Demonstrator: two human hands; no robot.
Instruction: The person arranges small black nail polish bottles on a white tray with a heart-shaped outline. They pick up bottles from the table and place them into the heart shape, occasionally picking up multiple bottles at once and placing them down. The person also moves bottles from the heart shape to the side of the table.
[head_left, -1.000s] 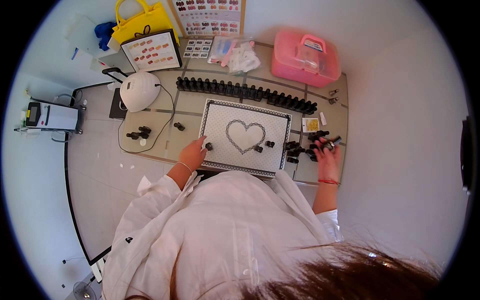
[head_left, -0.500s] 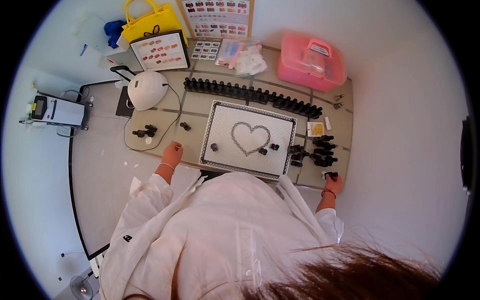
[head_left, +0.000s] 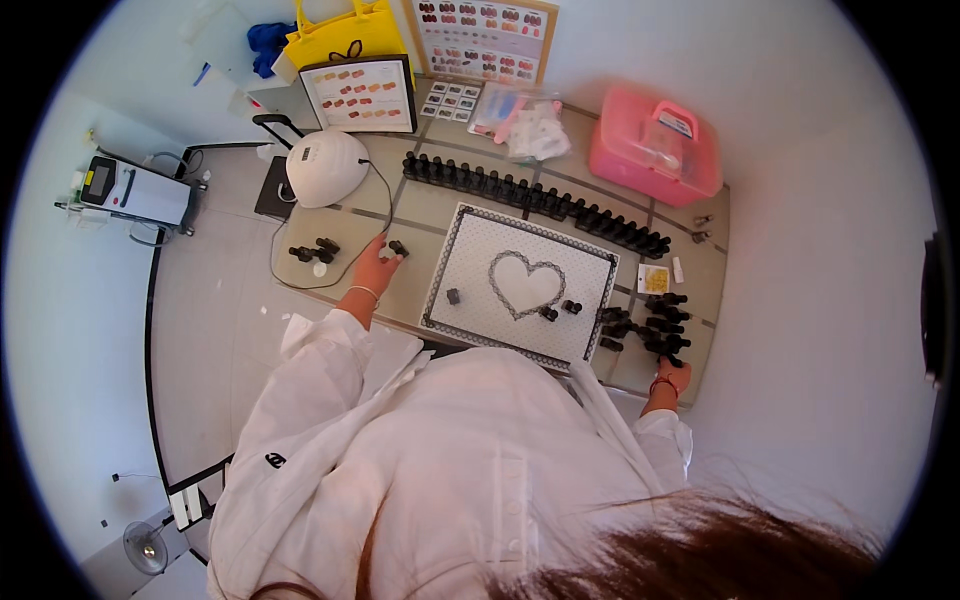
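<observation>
The left hand [head_left: 372,268] has its thumb and fingertips at one small bottle [head_left: 398,248], left of the mat; they seem to touch it, but I cannot tell if they are clamped. The right hand [head_left: 675,376] is bent at the near end of the right group [head_left: 666,325], on a dark bottle half hidden — here also I cannot tell how the fingers are closed. This hand is at the front right corner of the table [head_left: 405,290], with the edge just beside the wrist. Near the left hand there is more room: bare tabletop lies between it and the mat [head_left: 480,240], while the cord [head_left: 391,206] curves close by. The bottles are black with narrower caps, and many lie on their sides. Three bottles [head_left: 549,314] are on the mat, apart from both hands. Behind it stands a long, tight row [head_left: 535,199] of bottles — its right end near a small card [head_left: 653,279]. Farther are the white lamp [head_left: 328,170] and the pink box [head_left: 650,150].
</observation>
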